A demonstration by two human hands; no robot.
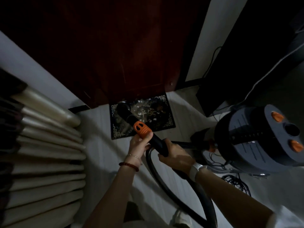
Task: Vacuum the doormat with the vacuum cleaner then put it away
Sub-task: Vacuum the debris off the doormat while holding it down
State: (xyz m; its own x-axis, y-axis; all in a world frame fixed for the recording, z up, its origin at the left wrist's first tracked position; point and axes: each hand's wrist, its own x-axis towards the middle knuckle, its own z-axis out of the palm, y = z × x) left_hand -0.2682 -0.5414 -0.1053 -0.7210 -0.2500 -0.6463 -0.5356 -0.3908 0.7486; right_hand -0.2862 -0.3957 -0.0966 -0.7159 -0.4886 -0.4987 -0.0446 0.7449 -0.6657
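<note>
Nearest us, our two bare forearms reach forward over the pale floor. Our right hand (175, 155), with one white band at the wrist, curls its fingers round the black vacuum wand (158, 142) at its near end. Our left hand (139, 143), with two bracelets on its wrist, grips the same wand just ahead, its thumb against the single orange ribbed slider (141, 129) on the wand. A thick black hose (166, 186) loops down from the wand between our arms and off the bottom edge.

To the right, close by, stands the dark grey round vacuum cleaner body (259, 139), with two orange buttons (277, 116) on top and one dark hole between them. Loose black cables (236, 181) lie tangled on the floor beside it. On the left, a cream padded piece with many rounded ridges (46, 155) crowds the narrow floor.

Farther on, the wand's curved black nozzle (122, 106) rests on the one small black rectangular doormat with a pale fret border (156, 116), where light-coloured scraps lie scattered. The doormat lies against the dark red-brown door (115, 46). Right of it, a black cabinet (246, 63) stands by the white wall.
</note>
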